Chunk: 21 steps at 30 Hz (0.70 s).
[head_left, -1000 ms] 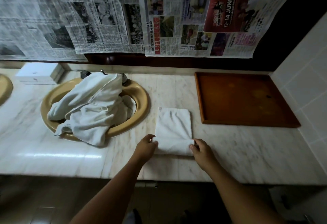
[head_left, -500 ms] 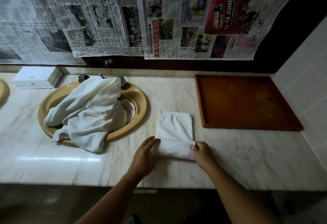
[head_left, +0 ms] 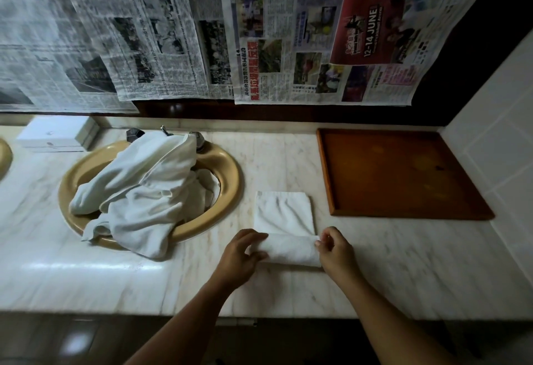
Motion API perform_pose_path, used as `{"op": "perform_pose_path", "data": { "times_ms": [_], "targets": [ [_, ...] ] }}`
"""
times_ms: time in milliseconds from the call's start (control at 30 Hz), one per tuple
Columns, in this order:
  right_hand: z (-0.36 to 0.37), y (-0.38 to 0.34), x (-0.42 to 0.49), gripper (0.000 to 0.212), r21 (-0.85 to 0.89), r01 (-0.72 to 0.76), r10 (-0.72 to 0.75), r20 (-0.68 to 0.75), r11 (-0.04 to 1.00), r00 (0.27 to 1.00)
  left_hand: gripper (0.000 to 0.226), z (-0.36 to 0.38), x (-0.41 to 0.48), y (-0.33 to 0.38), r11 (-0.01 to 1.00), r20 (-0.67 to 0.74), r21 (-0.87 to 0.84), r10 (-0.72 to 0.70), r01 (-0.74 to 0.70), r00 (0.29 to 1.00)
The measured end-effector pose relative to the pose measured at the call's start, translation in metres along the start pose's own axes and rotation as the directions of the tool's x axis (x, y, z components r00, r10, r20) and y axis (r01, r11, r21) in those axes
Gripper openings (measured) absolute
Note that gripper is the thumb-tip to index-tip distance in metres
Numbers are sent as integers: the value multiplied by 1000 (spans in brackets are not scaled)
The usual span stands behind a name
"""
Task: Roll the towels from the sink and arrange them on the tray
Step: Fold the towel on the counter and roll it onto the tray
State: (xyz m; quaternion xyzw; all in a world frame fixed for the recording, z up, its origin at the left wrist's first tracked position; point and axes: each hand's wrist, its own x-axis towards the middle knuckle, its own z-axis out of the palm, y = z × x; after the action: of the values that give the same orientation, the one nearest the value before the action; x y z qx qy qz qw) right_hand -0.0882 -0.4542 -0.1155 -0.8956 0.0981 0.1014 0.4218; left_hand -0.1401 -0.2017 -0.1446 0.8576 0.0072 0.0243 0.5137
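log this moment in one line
step: rolling | left hand, right hand: grip part-rolled white cloth towel | brown wooden tray: no towels | tan sink: crumpled white towels

A washroom is shown. A round beige sink (head_left: pixel 227 168) is set into a marble table (head_left: pixel 403 263) across the middle of the frame, with taps (head_left: pixel 135 135) at its far rim and the edge of a second basin (head_left: pixel 4 157) at the far left. White tiles (head_left: pixel 496 148) are seen on the right wall, and newspaper sheets (head_left: pixel 288 39) are hung along the top.
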Motion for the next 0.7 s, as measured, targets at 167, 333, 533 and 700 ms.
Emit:
{"op": "perform_pose_path", "data": {
  "times_ms": [167, 333, 533, 700],
  "targets": [
    [-4, 12, -11, 21, 137, 70, -78, 58, 988, 995, 38, 4, -5, 1, 994, 1, 39, -98, 98, 995],
    [-7, 18, -11, 46, 95, 80, -94, 148, 992, 985, 36, 2, 0, 4, 981, 28, 44, -188, 187, 982],
    [-6, 10, -1, 42, 50, 65, -72, 161, 997, 984, 37, 7, 14, 0, 931, -17, -18, -366, 365, 931],
    [-4, 3, 6, 42, 73, 58, -69, 159, 996, 985, 31, 11, 14, 5, 955, -140, 8, -292, 296, 946]
  ]
}}
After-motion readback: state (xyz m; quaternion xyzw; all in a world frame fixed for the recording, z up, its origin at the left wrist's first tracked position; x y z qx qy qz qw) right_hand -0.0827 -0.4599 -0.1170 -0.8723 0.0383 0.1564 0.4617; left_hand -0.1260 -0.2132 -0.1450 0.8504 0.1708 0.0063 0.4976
